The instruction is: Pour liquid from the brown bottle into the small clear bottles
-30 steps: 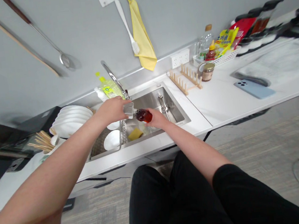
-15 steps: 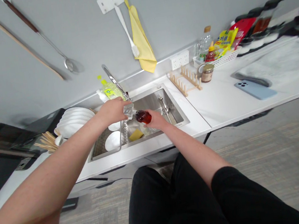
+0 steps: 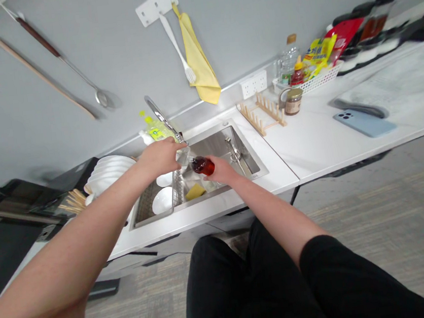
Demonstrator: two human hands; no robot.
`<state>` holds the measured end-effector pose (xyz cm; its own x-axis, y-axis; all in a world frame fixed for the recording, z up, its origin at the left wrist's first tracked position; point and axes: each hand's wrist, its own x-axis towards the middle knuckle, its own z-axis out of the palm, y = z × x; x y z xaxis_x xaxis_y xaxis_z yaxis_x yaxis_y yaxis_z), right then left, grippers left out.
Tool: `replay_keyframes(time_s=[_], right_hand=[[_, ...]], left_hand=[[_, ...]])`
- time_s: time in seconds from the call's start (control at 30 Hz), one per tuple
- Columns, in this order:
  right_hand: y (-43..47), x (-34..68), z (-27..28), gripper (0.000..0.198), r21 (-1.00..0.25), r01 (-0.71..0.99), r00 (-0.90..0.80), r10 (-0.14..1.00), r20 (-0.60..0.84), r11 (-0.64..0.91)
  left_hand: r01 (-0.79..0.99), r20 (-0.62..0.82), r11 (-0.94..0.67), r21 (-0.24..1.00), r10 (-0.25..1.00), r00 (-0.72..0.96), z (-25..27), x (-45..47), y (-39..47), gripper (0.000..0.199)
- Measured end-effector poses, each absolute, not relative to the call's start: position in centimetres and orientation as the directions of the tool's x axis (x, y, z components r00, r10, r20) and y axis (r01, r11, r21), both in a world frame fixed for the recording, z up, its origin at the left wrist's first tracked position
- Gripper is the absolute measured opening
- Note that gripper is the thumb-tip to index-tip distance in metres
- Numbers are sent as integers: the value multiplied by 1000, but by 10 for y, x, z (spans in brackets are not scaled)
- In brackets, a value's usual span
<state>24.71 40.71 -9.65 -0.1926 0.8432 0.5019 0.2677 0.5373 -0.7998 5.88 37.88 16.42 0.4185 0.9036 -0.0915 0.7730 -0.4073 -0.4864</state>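
My left hand (image 3: 161,156) is closed around a small clear container (image 3: 183,156) over the sink. In my right hand (image 3: 221,170) is a bottle of dark red liquid (image 3: 202,165), tilted with its neck toward the container's opening. Neck and container are close together; whether they touch or liquid flows, I cannot tell. Beneath them is the steel sink (image 3: 256,161), with a yellow sponge (image 3: 195,191) on its floor. White bowls (image 3: 162,200) sit in the draining basket at the sink's left side. Behind my left hand rises the faucet (image 3: 161,115).
Stacked white plates (image 3: 109,165) and chopsticks (image 3: 73,201) stand left. Behind the faucet is a yellow-green bottle (image 3: 156,130). On the right counter are a wooden rack (image 3: 262,115), a jar (image 3: 293,101), a condiment basket (image 3: 320,81) and a blue phone (image 3: 364,122).
The view has shifted slightly. The clear container looks a little more tilted in my left hand, while my right hand keeps the bottle in nearly the same place.
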Motion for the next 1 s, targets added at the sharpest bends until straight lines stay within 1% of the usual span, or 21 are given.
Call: replay_keyframes(time_s=[0.17,0.37,0.53,0.7,1.0], right_hand=[[406,248,-96,87,-803,258,-183,843,506,538],[403,248,-92,84,-810,220,-164,839,519,544],[399,250,-89,86,-815,201,-157,839,521,543],[396,252,-87,86,-813,182,-150,833,533,553],[398,251,-92,88,-803,185,-135,824,550,567]], left_hand=[[772,-91,-398,-496,908,410,168,66,376,80],[760,-94,-393,-517,909,406,172,73,373,81],[740,-101,-406,-536,901,421,179,83,367,78],[733,-112,-393,-555,909,402,184,92,361,79],[708,-126,-402,-581,903,410,188,106,351,73]])
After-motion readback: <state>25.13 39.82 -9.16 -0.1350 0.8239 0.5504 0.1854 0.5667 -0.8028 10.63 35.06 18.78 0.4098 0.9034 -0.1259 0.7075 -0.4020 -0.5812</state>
